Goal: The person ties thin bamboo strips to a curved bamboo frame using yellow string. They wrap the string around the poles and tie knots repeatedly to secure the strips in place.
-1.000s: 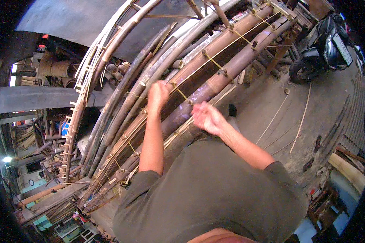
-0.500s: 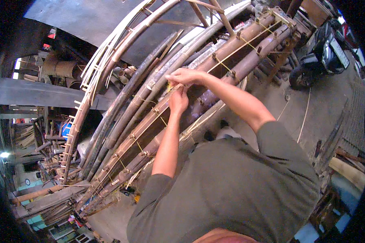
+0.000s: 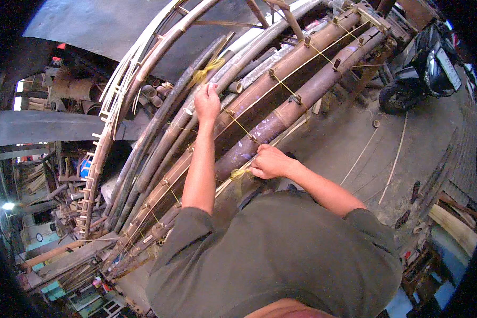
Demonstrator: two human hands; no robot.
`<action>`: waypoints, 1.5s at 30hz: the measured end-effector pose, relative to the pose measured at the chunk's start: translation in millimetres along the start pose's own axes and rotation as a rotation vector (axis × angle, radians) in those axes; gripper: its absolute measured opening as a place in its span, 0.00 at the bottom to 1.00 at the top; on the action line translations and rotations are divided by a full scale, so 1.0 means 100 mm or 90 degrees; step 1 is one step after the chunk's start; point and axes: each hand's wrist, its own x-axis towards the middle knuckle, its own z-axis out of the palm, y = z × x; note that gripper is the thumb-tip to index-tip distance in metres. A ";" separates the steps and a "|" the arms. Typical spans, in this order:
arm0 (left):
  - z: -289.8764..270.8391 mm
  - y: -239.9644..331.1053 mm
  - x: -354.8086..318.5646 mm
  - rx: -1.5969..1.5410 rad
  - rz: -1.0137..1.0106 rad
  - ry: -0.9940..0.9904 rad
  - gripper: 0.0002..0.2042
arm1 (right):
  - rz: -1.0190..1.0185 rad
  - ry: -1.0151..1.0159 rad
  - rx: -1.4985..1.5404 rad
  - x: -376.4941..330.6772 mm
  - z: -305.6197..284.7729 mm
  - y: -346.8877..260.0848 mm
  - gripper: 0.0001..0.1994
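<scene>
My left hand [image 3: 207, 103] is closed above the farther of two thick brown bamboo poles [image 3: 315, 49]. A loose bundle of yellow string [image 3: 213, 64] sticks out past its fingertips. Nearer my body, my right hand [image 3: 271, 162] is a fist beside the near bamboo pole [image 3: 323, 79]. A second tuft of yellow string [image 3: 240, 174] hangs at its left side. Short wooden pegs [image 3: 296, 99] stand along both poles, and thin yellow cord runs across from one pole to the other between them. A stretch of this cord lies between my two hands.
Behind the poles lie several long grey and dark bamboo lengths [image 3: 164, 132]. A curved bamboo frame with rungs [image 3: 143, 74] arches at the left. On the right, a motorcycle [image 3: 426, 69] stands on the floor, with thin strips [image 3: 395, 159] lying near it.
My hands were together over the far pole and have parted. The right hand came down toward my body to the near pole; the left moved up and left. Two yellow string bundles now show.
</scene>
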 end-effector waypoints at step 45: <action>-1.32 -1.20 -0.65 0.065 -0.054 -0.009 0.14 | 0.082 0.807 1.412 -0.44 1.15 -0.58 0.19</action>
